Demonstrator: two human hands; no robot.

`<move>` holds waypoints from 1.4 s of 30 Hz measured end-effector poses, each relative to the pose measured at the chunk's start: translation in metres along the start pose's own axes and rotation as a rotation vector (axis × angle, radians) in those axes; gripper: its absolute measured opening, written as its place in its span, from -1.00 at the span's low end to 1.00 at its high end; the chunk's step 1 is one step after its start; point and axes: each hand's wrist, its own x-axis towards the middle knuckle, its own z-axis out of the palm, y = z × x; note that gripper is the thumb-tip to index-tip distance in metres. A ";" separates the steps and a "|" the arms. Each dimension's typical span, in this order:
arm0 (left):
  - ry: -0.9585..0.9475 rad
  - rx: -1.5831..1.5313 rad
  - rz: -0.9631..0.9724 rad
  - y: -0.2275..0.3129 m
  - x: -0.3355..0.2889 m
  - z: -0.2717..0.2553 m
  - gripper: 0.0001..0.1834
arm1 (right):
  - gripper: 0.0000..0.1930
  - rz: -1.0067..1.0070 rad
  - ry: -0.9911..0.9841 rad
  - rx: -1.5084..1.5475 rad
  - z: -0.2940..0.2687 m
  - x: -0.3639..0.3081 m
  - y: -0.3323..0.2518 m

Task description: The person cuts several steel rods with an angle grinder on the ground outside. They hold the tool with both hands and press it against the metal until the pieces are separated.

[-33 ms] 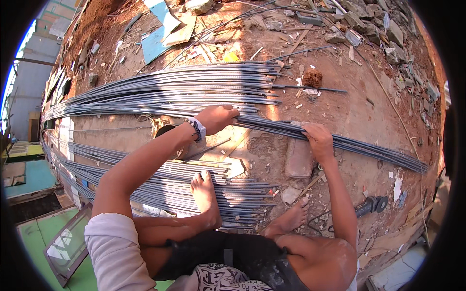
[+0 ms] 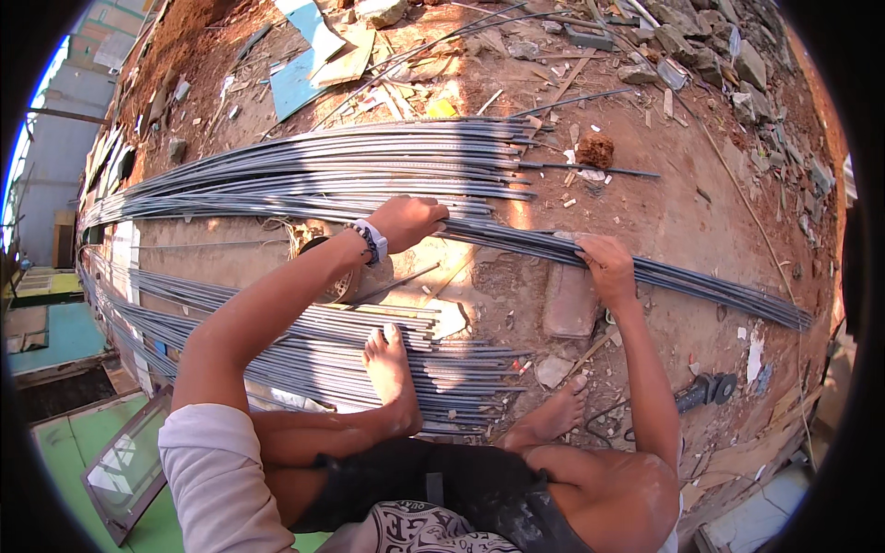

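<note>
A narrow bundle of grey steel rebar (image 2: 682,278) runs from the left, under both hands, out to the far right. My left hand (image 2: 408,224), with a white watch and beaded bracelet at the wrist, is closed around the bundle near the ends of the upper rebar pile (image 2: 323,161). Farther right along the same rods, my right hand (image 2: 606,263) grips them over a reddish block (image 2: 570,302). Its fingertips are partly hidden behind the rods. A second rebar pile (image 2: 461,373) lies nearer me, with my bare left foot (image 2: 388,364) on it.
An angle grinder (image 2: 705,394) with a cable rests on the dirt beside my right knee. Broken concrete (image 2: 691,46) is heaped at the upper right. Blue boards (image 2: 293,85) and scraps lie at the upper left. A framed glass panel (image 2: 127,465) leans at lower left.
My left hand has shifted very slightly to the left along the rods. The right hand stays in nearly the same place, still on the bundle.
</note>
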 end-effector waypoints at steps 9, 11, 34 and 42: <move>-0.293 0.181 -0.077 -0.018 -0.084 -0.062 -0.62 | -0.78 0.079 0.054 0.110 0.003 0.000 -0.005; -0.305 0.211 -0.058 -0.007 -0.111 -0.062 -0.60 | -0.79 0.105 0.038 0.122 0.004 0.000 -0.002; 0.228 -0.089 0.100 -0.046 -0.001 0.054 -0.49 | -0.80 -0.061 -0.215 -0.452 -0.009 0.020 -0.036; 0.036 -0.205 -0.032 -0.050 0.004 0.030 -0.40 | -0.80 0.099 -0.264 -0.610 -0.008 0.019 -0.071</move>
